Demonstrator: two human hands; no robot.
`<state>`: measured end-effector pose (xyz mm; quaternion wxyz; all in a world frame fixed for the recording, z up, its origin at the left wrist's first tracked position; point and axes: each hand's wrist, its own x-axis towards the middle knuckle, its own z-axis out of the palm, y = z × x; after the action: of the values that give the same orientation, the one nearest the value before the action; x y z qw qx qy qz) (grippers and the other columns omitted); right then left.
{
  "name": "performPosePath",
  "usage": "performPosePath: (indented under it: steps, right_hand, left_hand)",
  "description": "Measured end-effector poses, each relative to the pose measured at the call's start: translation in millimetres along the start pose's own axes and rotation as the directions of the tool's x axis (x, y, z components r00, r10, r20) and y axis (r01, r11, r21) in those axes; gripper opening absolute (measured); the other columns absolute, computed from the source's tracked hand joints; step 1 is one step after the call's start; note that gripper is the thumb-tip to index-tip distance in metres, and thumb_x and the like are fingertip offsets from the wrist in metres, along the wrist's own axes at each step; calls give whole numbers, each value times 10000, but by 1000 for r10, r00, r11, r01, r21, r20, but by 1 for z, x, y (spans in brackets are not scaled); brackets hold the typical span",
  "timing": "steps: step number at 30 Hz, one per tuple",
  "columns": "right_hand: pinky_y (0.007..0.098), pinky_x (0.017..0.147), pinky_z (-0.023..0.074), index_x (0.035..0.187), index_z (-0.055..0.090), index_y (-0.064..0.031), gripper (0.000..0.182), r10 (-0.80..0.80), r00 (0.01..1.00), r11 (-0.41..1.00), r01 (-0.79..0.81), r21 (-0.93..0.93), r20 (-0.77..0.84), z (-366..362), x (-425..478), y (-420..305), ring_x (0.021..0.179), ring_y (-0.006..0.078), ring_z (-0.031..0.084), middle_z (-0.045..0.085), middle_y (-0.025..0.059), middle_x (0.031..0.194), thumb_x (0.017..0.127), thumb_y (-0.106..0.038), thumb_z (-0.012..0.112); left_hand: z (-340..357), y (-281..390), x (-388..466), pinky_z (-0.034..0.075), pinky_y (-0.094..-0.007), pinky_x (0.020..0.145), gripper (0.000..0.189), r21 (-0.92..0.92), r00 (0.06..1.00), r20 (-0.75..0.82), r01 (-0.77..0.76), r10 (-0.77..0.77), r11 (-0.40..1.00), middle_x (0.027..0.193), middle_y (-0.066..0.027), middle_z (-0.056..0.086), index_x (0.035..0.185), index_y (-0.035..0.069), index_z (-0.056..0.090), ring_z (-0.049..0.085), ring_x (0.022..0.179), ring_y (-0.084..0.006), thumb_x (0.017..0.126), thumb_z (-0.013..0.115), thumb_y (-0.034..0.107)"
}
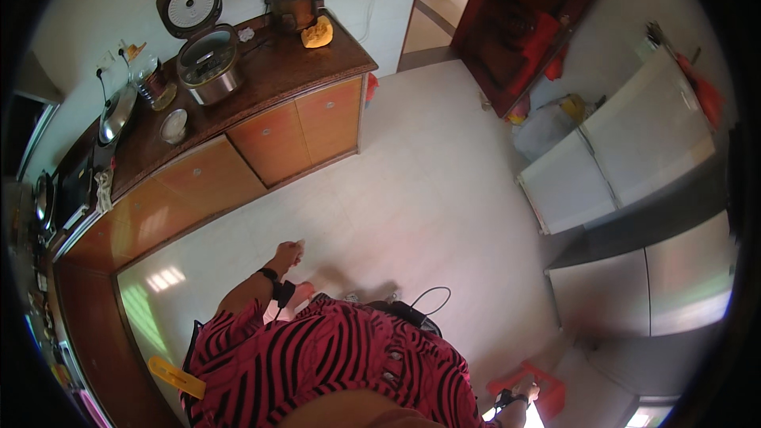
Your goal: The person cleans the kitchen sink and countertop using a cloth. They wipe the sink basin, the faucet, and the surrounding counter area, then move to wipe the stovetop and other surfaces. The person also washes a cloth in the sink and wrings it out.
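Observation:
My left hand (pixel 289 254) is low over the floor at lower centre-left, fingers curled; whether the small pale spot at its fingertips is an object I cannot tell. A black strap and device (pixel 284 293) sit on that arm. Beside them is a pinkish shape, too unclear to name. My right hand (pixel 528 391), small and blurred at the lower right, overlaps a red plastic object (pixel 553 395), perhaps a stool; its grip is unclear. A black cable loop (pixel 437 297) stands out from the front of my striped red-and-black top (pixel 333 351).
The brown countertop (pixel 261 89) bears an open rice cooker (pixel 208 65), a lidded pot (pixel 295 6), a cut pumpkin piece (pixel 317 32), a bowl (pixel 174 126) and an oil bottle (pixel 151 80). A dark red door (pixel 505 24) stands ajar; refrigerators (pixel 648 125) line the right. Beyond the doorway is a person's leg.

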<state>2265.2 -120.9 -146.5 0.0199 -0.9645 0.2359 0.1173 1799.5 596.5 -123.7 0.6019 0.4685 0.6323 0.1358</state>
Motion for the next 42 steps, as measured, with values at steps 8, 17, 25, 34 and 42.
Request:
performPosePath:
  steps: [8, 17, 25, 34, 42]
  right_hand:
    - [350, 660, 526, 768, 661, -40, 201, -528, 764, 650, 82, 755, 372, 37, 71, -239, 742, 226, 641, 663, 89, 781, 801, -96, 471]
    - [287, 630, 524, 866, 642, 7, 146, -922, 159, 380, 543, 749, 352, 33, 43, -629, 711, 162, 628, 659, 90, 818, 728, -28, 611]
    - [309, 697, 498, 902, 634, -7, 263, -944, -57, 212, 650, 730, 325, 24, -20, -782, 751, 191, 626, 658, 105, 809, 643, -23, 588]
    - [337, 602, 498, 880, 639, -23, 242, -861, 140, 428, 716, 551, 488, 14, 28, -851, 647, 198, 605, 633, 89, 714, 645, -63, 596]
    - [312, 573, 498, 919, 640, 6, 268, -747, 184, 632, 497, 595, 639, -11, 25, -910, 658, 163, 601, 629, 63, 780, 667, 26, 552]
  left_hand:
    - [65, 70, 54, 406, -269, 401, 156, -81, 997, -82, -11, 5, 997, 689, -63, 553, 860, 28, 575, 528, 508, -150, 770, 642, 137]
    - [119, 133, 59, 436, -238, 446, 176, -199, 983, -186, -27, -10, 980, 642, 6, 545, 737, 103, 566, 530, 533, -90, 816, 616, 253]
    - [156, 173, 109, 423, -240, 445, 232, -198, 969, -201, 106, -147, 974, 657, -19, 564, 750, 83, 588, 535, 534, -104, 814, 625, 303]
    - [239, 318, 280, 335, -216, 417, 328, -157, 965, 263, 19, 24, 987, 593, 25, 487, 648, 138, 503, 432, 463, -74, 884, 551, 360]
    - [304, 440, 417, 360, -221, 399, 290, -565, 990, 119, 7, 72, 825, 586, 33, 501, 676, 152, 529, 457, 459, -87, 890, 547, 346]
